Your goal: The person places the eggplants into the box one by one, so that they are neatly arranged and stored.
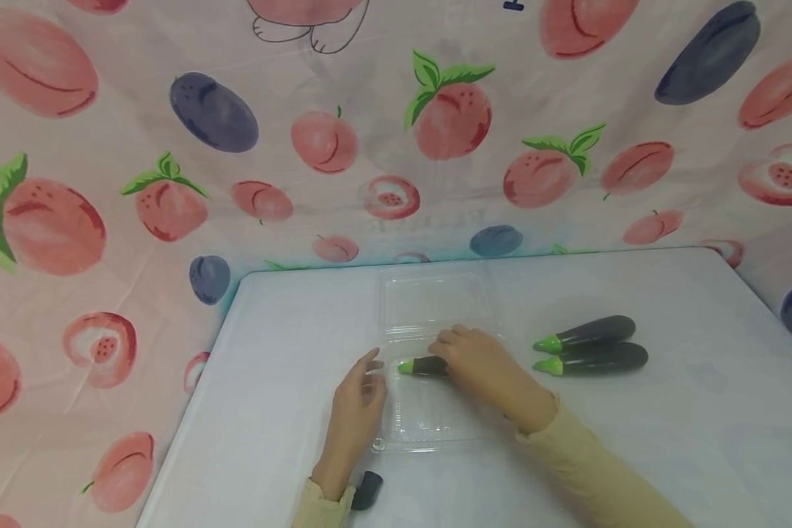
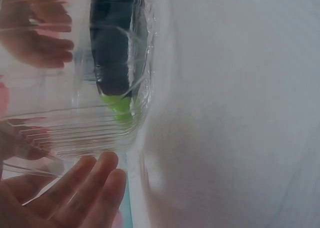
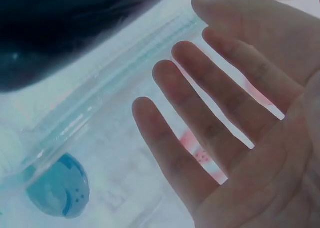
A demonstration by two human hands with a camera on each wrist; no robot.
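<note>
A clear plastic clamshell box [image 1: 429, 433] lies unfolded on the table, its lid [image 1: 438, 301] toward the back. Inside the base is a dark eggplant [image 1: 429, 366] with a bright green stem end pointing left. My right hand [image 1: 478, 367] is over the eggplant's right part and hides it in the head view. In the right wrist view that hand's fingers [image 3: 190, 118] are straight and spread, apart from the eggplant [image 3: 65, 27]. My left hand [image 1: 359, 400] is at the box's left side, fingers [image 2: 95, 183] extended against or beside its ridged wall [image 2: 80, 138].
Two more eggplants [image 1: 590, 334] [image 1: 603, 359] lie side by side on the white table [image 1: 699, 440], right of the box. A black object [image 1: 367, 490] is by the left wrist, partly behind the sleeve. A fruit-print cloth [image 1: 383, 110] hangs behind the table.
</note>
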